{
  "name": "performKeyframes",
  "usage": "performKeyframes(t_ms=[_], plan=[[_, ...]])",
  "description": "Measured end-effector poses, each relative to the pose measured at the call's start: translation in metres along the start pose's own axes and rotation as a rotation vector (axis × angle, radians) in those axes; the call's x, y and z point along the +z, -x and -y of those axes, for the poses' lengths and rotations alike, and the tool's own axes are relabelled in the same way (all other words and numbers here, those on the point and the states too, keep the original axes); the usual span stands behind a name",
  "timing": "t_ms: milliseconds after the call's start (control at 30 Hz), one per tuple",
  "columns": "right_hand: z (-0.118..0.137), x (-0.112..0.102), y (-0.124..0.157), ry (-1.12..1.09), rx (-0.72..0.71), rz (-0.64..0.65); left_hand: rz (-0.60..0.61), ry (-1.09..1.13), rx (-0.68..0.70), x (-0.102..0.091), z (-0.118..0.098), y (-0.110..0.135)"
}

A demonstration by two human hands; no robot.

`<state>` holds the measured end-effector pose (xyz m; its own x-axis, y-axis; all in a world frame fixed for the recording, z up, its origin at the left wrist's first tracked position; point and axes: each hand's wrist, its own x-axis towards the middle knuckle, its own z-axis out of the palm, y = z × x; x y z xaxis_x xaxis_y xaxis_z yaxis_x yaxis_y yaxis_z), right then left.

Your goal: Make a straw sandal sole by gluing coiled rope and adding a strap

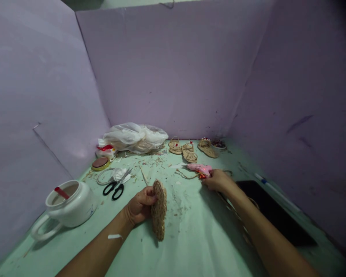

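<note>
In the middle of the view my left hand [141,206] is closed on a woven straw sole [159,211], held on its edge just above the green tabletop. Its coiled, braided fibres show along the near side. Further right, my right hand [216,180] has its fingers around the handle of a pink hot glue gun [200,168], whose nozzle points left. An orange-red part shows below the gun's body. A piece of twine [186,175] lies beside it. At the back are small straw sandals with red beads [189,152] and a larger straw sandal [207,148].
On the left are a white mug [70,206] with a red stick inside, black-handled scissors [117,186], and a round tin [100,163]. A plastic bag [135,136] lies at the back. A black board [273,211] and a pen [276,192] lie right. Purple walls [173,73] enclose the table.
</note>
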<state>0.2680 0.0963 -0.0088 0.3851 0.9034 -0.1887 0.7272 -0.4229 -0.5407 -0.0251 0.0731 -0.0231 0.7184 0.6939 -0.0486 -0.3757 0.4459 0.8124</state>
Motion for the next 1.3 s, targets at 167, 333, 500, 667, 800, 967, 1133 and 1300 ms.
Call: performKeyframes(t_ms=[167, 333, 500, 667, 800, 967, 1133, 1300], plan=[[0.003, -0.004, 0.005, -0.191, 0.022, 0.011, -0.007, 0.014, 0.007, 0.001, -0.001, 0.000], [0.009, -0.008, 0.017, -0.568, -0.017, 0.103, -0.019, 0.018, 0.004, 0.001, -0.001, 0.000], [0.022, -0.011, 0.036, -0.911, -0.107, 0.010, -0.046, 0.005, 0.006, 0.001, -0.001, 0.000], [0.025, -0.016, 0.064, -1.057, -0.238, -0.076, -0.118, -0.036, 0.003, 0.008, -0.006, 0.001], [0.027, -0.009, 0.088, -1.055, -0.316, -0.114, -0.261, -0.148, 0.020, 0.022, -0.011, 0.002], [0.043, 0.008, 0.100, -1.097, -0.226, -0.099, -0.477, -0.428, -0.114, 0.045, -0.012, 0.007], [0.048, 0.022, 0.103, -1.169, -0.222, 0.111, -0.365, -0.341, -0.190, 0.059, -0.010, 0.010], [0.052, 0.027, 0.108, -1.069, -0.238, 0.107, -0.308, -0.416, -0.204, 0.060, -0.006, 0.011]])
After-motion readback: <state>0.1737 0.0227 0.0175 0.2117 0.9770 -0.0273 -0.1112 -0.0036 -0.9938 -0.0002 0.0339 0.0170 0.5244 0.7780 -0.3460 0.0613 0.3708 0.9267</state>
